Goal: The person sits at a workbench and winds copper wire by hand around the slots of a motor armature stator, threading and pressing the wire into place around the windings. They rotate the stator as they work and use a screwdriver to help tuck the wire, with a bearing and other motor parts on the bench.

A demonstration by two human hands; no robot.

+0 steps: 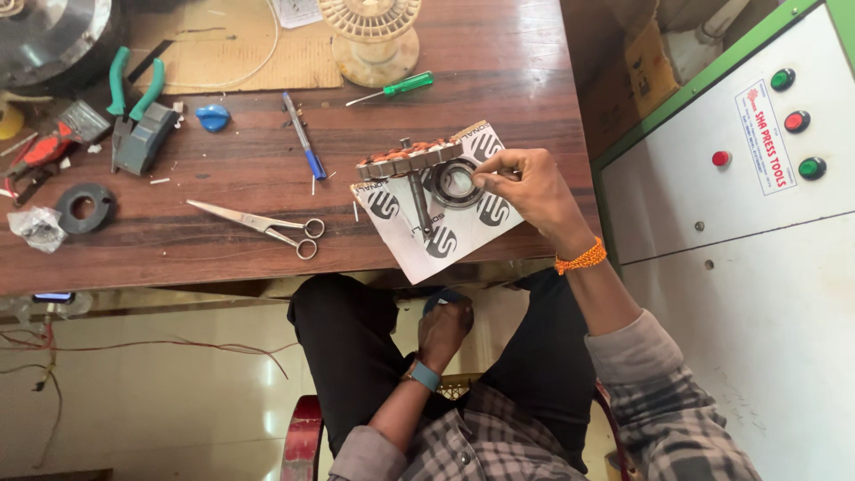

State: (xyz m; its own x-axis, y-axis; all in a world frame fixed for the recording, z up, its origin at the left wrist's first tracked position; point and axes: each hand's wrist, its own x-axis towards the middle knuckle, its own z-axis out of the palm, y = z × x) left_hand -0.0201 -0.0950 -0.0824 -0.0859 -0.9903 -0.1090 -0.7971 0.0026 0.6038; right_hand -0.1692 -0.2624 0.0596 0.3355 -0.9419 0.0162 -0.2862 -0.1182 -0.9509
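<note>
My right hand [533,191] reaches over the wooden table [499,62] and pinches the rim of a round metal bearing ring [454,183]. The ring lies beside a motor rotor [411,160] with copper windings and a steel shaft [420,205]. Both rest on a white printed cardboard sheet [463,236] at the table's front edge. An orange thread band circles my right wrist. My left hand [445,331] is down below the table edge between my knees, fingers curled around a small dark object that I cannot make out. A blue watch is on that wrist.
Scissors [267,224], a blue pen [304,138], a green screwdriver [396,88], green-handled pliers [134,111], a black ring [85,207], a plastic spool [372,40] and a cardboard sheet [232,49] lie on the table. A white machine cabinet [748,214] with coloured buttons stands at right.
</note>
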